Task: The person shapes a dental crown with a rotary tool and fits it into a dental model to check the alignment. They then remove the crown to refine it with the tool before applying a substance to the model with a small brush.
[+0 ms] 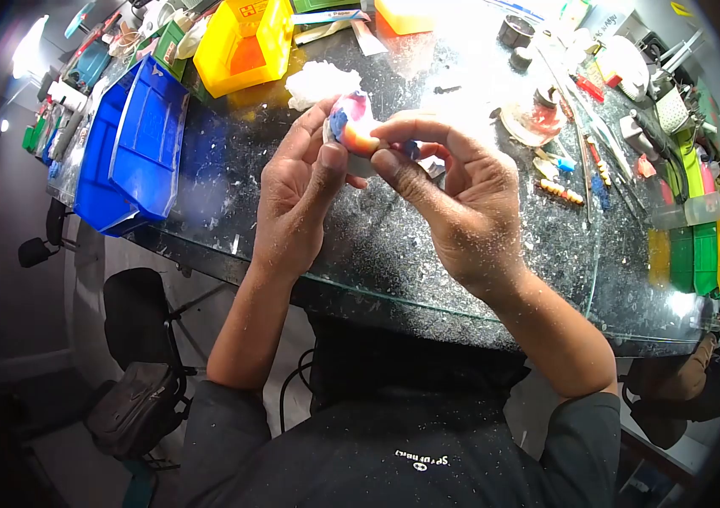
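Above the dark bench, a small dental model (pixel 357 140) is held up between both hands, with pink, blue and yellow-orange patches on it. My left hand (pixel 296 186) grips its left side, thumb in front and fingers behind. On the right side, my right hand (pixel 466 190) pinches it between thumb and index finger. The fingers cover part of the piece, so its full shape is hidden. White dust specks both hands and forearms. Just behind the left fingertips lies a crumpled white wad (pixel 322 83).
A blue bin (pixel 144 140) stands at the left edge, a yellow bin (pixel 245 46) at the back. To the right lie a dusty round dish (pixel 533 118), strips of artificial teeth (pixel 560 193) and thin tools. A black chair (pixel 135 309) is at lower left; another person (pixel 690 372) sits at far right.
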A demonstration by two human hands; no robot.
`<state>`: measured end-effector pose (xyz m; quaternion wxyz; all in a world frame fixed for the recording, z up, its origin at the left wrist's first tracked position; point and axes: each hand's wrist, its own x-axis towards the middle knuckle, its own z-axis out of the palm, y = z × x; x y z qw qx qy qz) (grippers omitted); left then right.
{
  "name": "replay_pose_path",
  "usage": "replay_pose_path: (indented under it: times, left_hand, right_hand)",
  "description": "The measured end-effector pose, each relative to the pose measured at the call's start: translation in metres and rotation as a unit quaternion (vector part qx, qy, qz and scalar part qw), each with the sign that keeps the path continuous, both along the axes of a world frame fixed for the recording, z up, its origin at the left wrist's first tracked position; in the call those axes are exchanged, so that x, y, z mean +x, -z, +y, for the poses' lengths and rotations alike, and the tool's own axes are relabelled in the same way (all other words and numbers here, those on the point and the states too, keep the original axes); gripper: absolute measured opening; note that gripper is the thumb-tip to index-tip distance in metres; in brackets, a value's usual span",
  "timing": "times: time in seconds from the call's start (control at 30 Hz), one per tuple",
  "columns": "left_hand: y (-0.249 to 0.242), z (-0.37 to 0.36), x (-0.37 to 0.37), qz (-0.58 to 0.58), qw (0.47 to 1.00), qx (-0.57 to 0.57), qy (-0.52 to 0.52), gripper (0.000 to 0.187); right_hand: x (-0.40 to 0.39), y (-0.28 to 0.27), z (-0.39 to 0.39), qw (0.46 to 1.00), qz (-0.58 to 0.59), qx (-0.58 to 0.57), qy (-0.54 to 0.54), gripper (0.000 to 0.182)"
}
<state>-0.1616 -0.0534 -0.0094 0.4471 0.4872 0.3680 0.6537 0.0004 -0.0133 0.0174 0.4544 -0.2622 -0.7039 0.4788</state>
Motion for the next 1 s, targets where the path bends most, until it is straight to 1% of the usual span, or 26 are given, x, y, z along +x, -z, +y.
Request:
replay_pose_path:
  times: [0.17, 0.33, 0.43, 0.73, 0.93, 1.0]
  left_hand:
    - [0.000, -0.001, -0.001, -0.006, 1.000, -0.004, 0.007, 0.066]
    - [0.000, -0.001, 0.001, 0.006, 1.000, 0.001, -0.015, 0.068]
    - [-0.002, -0.001, 0.001, 0.014, 1.000, 0.000, -0.012, 0.069]
    - [-0.002, -0.001, 0.001, 0.014, 1.000, -0.004, -0.007, 0.069]
    - [-0.004, -0.001, 0.002, 0.007, 1.000, 0.004, -0.006, 0.066]
    - [-0.004, -0.001, 0.002, 0.008, 1.000, 0.006, -0.003, 0.064]
  right_hand:
    - [-0.002, 0.001, -0.001, 1.000, 0.014, 0.005, -0.003, 0.022]
    - [-0.002, 0.004, 0.001, 0.999, 0.018, 0.031, -0.002, 0.023]
    - [-0.006, 0.005, 0.000, 0.997, 0.076, -0.007, 0.024, 0.017]
    - [0.000, -0.005, 0.006, 0.996, 0.033, 0.077, 0.026, 0.015]
    - [0.001, -0.005, 0.008, 0.996, 0.025, 0.075, 0.027, 0.014]
    - [-0.001, -0.003, 0.008, 0.996, 0.043, 0.077, 0.024, 0.014]
